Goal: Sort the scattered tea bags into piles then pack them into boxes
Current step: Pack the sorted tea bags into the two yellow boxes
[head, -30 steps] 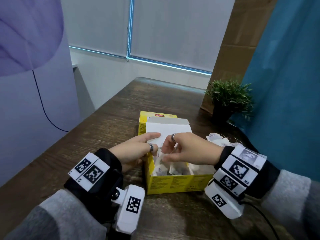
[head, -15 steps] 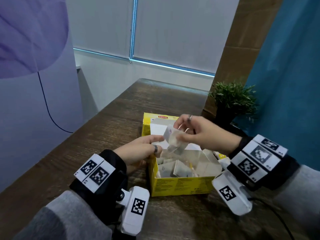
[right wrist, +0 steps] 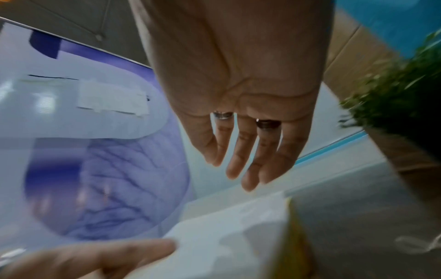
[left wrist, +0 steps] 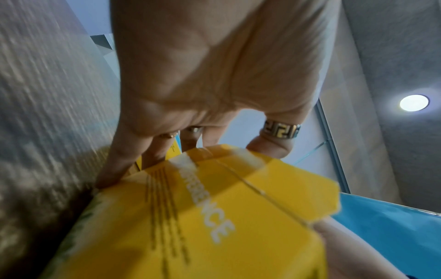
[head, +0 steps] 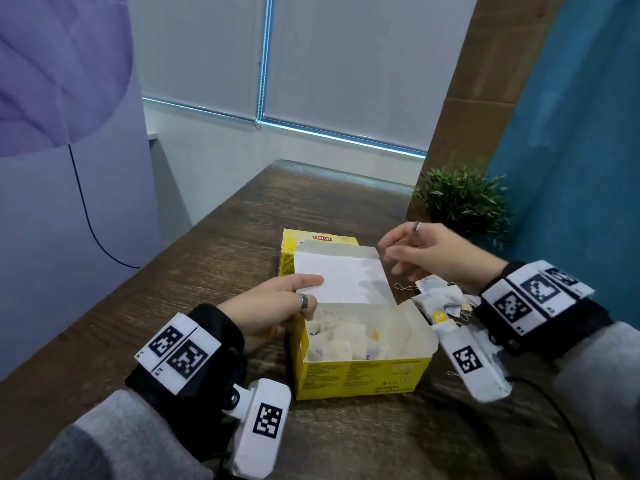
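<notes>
An open yellow tea box (head: pixel 360 375) stands mid-table with several white tea bags (head: pixel 346 341) inside, its white-lined lid (head: pixel 343 282) tipped back. My left hand (head: pixel 313 294) grips the box's left wall, index finger on the lid and ringed thumb at the rim; the left wrist view shows its fingers (left wrist: pixel 114 169) along the yellow side (left wrist: pixel 214 217). My right hand (head: pixel 398 254) hovers empty above the lid's right corner, its fingers (right wrist: pixel 238 169) loosely spread. A pile of loose tea bags (head: pixel 440 299) lies right of the box, under my right wrist.
A second yellow box (head: pixel 311 240) stands just behind the open one. A small potted plant (head: pixel 464 202) sits at the table's right edge beside a blue curtain. A purple panel with a dark cable lines the left side.
My right hand lifted a tea bag out of the box, then moved right and back; it now holds nothing. My left hand stayed on the box.
</notes>
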A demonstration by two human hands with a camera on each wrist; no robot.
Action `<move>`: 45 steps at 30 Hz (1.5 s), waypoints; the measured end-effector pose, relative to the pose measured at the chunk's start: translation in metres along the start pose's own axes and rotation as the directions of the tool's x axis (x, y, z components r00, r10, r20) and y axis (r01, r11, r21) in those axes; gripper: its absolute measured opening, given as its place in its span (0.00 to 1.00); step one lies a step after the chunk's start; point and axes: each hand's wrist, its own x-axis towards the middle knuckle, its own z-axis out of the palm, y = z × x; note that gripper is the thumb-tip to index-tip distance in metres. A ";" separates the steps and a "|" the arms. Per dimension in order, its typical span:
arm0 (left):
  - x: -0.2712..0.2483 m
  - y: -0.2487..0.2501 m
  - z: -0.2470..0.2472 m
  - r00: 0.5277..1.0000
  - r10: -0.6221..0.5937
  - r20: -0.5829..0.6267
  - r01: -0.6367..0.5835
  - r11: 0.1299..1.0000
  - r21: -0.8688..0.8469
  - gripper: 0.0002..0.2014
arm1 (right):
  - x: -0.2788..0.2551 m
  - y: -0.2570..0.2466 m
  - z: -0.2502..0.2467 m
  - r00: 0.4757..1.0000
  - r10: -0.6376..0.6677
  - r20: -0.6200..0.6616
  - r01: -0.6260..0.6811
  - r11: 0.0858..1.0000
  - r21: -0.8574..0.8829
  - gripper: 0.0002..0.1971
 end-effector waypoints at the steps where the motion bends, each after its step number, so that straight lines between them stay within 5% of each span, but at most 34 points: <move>1: 0.000 0.000 0.000 1.000 0.005 -0.007 -0.005 1.000 -0.003 0.31 | 0.005 0.010 -0.012 0.998 0.026 -0.056 -0.028 0.999 -0.028 0.06; 4: -0.001 0.002 -0.002 1.000 0.009 -0.028 -0.009 1.000 -0.002 0.31 | 0.021 0.050 -0.041 0.979 0.150 -0.139 -0.180 0.953 -0.243 0.09; 10: -0.002 0.001 -0.008 0.999 0.023 -0.024 -0.022 0.999 0.046 0.38 | 0.042 0.126 -0.059 0.863 0.496 -0.090 -0.432 0.636 -0.640 0.32; 17: -0.001 0.001 -0.011 1.000 0.023 -0.016 -0.022 0.997 0.068 0.39 | 0.064 0.142 -0.045 0.802 0.596 -0.039 -0.476 0.598 -0.644 0.41; 23: -0.001 -0.001 -0.011 0.999 0.038 -0.014 -0.037 0.997 0.065 0.39 | 0.081 0.151 -0.036 0.848 0.516 -0.118 -0.453 0.593 -0.665 0.44; 27: -0.003 0.001 -0.010 0.999 0.037 -0.020 -0.036 0.997 0.073 0.38 | 0.082 0.155 -0.039 0.859 0.499 -0.117 -0.436 0.592 -0.678 0.36; 34: -0.008 0.006 -0.010 0.999 0.036 -0.032 -0.033 0.997 0.076 0.32 | 0.059 0.140 -0.056 0.928 0.366 -0.069 -0.350 0.794 -0.497 0.12; 40: -0.010 0.008 -0.009 0.998 0.022 -0.057 -0.016 0.995 0.098 0.30 | 0.019 0.059 -0.077 0.991 0.077 -0.107 -0.100 0.970 -0.222 0.11; 43: -0.011 0.009 -0.008 0.999 0.010 -0.050 -0.005 0.995 0.096 0.29 | -0.003 0.003 -0.063 1.000 -0.002 0.021 -0.002 0.981 0.194 0.15; 45: -0.011 0.010 -0.006 0.999 -0.003 -0.054 0.007 0.997 0.078 0.29 | -0.012 -0.020 -0.041 0.985 -0.069 0.161 0.019 0.957 0.289 0.17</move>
